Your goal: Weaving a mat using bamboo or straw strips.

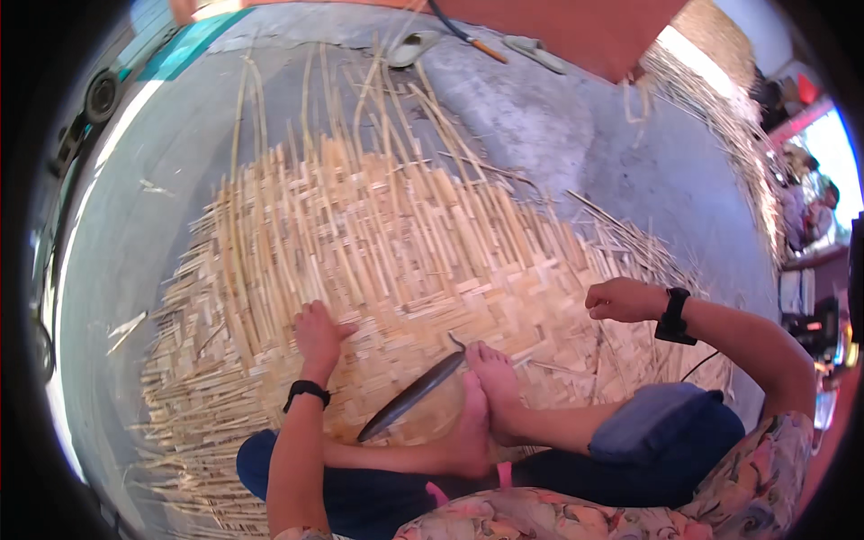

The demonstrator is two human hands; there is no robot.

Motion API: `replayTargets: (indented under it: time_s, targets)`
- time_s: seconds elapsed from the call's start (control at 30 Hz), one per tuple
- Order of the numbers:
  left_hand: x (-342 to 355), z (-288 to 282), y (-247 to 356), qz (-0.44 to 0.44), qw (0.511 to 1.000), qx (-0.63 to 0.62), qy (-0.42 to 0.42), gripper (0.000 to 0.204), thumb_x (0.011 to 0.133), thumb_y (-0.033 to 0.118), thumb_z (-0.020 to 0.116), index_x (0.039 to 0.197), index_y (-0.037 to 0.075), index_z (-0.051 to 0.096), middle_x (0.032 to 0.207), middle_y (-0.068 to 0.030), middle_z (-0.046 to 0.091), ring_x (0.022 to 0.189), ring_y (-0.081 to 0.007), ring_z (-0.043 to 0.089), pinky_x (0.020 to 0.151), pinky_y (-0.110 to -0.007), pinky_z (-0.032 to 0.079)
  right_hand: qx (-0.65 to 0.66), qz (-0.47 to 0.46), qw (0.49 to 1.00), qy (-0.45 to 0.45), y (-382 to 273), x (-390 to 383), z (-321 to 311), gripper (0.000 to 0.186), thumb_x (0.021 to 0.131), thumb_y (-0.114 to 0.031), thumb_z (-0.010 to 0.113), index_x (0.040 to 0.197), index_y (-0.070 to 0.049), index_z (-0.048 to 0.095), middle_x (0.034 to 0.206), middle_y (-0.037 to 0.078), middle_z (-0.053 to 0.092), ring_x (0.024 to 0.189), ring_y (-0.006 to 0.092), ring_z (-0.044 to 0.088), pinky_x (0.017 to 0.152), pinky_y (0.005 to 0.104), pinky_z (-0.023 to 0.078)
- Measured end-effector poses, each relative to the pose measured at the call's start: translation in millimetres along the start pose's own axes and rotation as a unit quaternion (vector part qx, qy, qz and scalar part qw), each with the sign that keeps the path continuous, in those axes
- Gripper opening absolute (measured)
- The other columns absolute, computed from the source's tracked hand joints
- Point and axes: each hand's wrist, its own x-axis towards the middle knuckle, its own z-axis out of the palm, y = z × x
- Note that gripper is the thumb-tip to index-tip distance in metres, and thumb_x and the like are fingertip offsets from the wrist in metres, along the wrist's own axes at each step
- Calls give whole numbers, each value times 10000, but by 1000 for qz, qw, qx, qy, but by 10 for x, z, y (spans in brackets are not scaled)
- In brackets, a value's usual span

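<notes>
A large woven mat of split bamboo strips (504,306) spreads over the floor under me, with long loose strip ends fanning out at its far side. My left hand (319,340) rests on the weave at left of centre, its thumb held apart and fingers laid over the strips. Above the mat's right part hovers my right hand (621,300), its fingers curled in; whatever it may hold is hidden. A dark curved blade with a hooked tip (409,396) lies on the mat against my bare feet (490,387).
A pair of pale sandals (414,49) and a dark tool with an orange end (486,49) lie beyond the mat. Bundled thin strips (711,108) run along the right. A wheel (102,96) stands at far left. People (810,202) sit at far right.
</notes>
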Motion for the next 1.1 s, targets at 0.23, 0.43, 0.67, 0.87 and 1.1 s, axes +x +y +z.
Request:
replayTargets:
  time_s: [0.23,0.43,0.67,0.87,1.1]
  targets:
    - [298,-193,831,100,937,-335,-9,179,736,91,735,791,39,572,785,-117,596,761,-285,604,673,-405,474,-67,118,957,256,-843,-78,1465,412,836,-135,595,1201,-4,454,1151,173,544,1144,283,529,952,366,429]
    - [623,-15,776,66,953,-290,-61,147,750,78,715,794,37,580,749,-118,602,719,-301,610,661,-406,487,-48,63,934,349,-1250,1204,2442,505,803,-113,582,1278,-65,417,1157,116,510,1138,266,530,938,374,428]
    - [614,193,1254,118,951,-283,-49,123,707,60,684,827,60,707,777,-121,672,882,-299,637,822,-385,516,7,89,928,361,-977,1101,2393,451,817,-143,581,1242,-71,448,1152,113,531,1098,289,557,938,388,430]
    - [858,644,342,44,953,-277,-113,330,652,29,800,931,82,632,887,-57,541,765,-192,537,719,-343,491,47,54,910,409,-1082,1243,2507,386,823,-181,585,1197,-108,523,1168,95,569,1109,263,559,922,388,436]
    - [728,554,688,-3,883,-451,-130,252,804,43,686,1027,70,571,840,1,490,712,-120,483,613,-264,427,89,123,894,422,386,-772,3285,232,837,-121,569,1061,-94,621,1092,70,598,1124,275,528,973,396,380]
